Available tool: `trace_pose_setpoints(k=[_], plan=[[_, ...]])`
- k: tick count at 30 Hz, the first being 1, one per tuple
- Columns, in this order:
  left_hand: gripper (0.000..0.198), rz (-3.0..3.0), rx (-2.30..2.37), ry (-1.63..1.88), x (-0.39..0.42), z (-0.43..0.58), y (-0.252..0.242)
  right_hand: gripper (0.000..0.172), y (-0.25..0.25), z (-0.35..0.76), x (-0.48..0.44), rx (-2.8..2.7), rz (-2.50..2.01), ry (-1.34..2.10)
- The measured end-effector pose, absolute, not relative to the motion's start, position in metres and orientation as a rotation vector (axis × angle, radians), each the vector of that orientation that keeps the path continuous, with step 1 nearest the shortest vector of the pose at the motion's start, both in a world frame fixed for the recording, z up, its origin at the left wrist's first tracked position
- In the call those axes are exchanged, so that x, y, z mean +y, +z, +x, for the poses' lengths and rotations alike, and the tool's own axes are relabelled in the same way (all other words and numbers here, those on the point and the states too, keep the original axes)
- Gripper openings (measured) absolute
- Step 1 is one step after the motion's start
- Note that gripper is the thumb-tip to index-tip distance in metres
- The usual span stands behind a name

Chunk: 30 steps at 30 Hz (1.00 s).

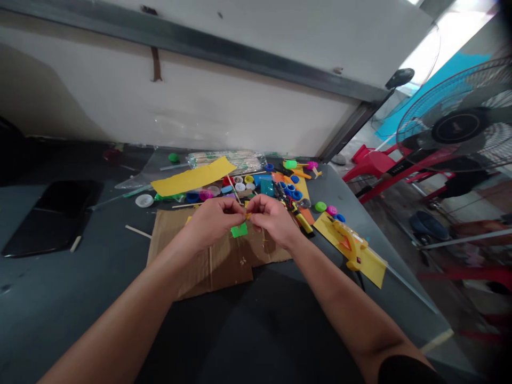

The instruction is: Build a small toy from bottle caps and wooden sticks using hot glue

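Over the brown cardboard [216, 272], my left hand [214, 221] and my right hand [274, 221] meet with thumbs and fingers pinched together. Between their fingertips is a tiny orange piece [247, 216], too small to make out its kind; both hands seem to grip it. Just below the fingers shows a bright green piece [239, 230], and I cannot tell whether it hangs from them or lies on the cardboard. A thin stick [234, 189] slants up behind the fingertips.
Several bottle caps [240, 187], a yellow strip [194, 177] and bagged wooden sticks [228, 159] lie behind my hands. On the right, a yellow glue gun [352, 245] rests on yellow sheet. A black phone [50, 216] lies at left. A fan [458, 125] stands beyond the table's right edge.
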State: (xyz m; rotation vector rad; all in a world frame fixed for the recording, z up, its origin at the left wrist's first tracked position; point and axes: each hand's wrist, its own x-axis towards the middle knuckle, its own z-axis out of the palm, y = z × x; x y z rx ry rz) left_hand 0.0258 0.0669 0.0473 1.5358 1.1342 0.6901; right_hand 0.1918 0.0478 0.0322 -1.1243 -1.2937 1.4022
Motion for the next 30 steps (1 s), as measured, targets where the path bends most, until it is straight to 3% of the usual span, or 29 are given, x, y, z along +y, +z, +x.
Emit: trace_pose_setpoints(k=[13,22,30], plan=[[0.008,1.644,1.123,0.741,0.066,0.029,0.047,0.007,0.031,0.197,0.05,-1.369,-1.155,1.323],[0.007,1.753,1.109,0.814,0.064,0.03,0.048,0.01,0.034,0.202,0.048,-1.718,-1.108,0.933],[0.009,1.802,1.102,0.822,0.064,0.03,0.048,0.009,0.035,0.201,0.045,-1.758,-1.156,0.865]])
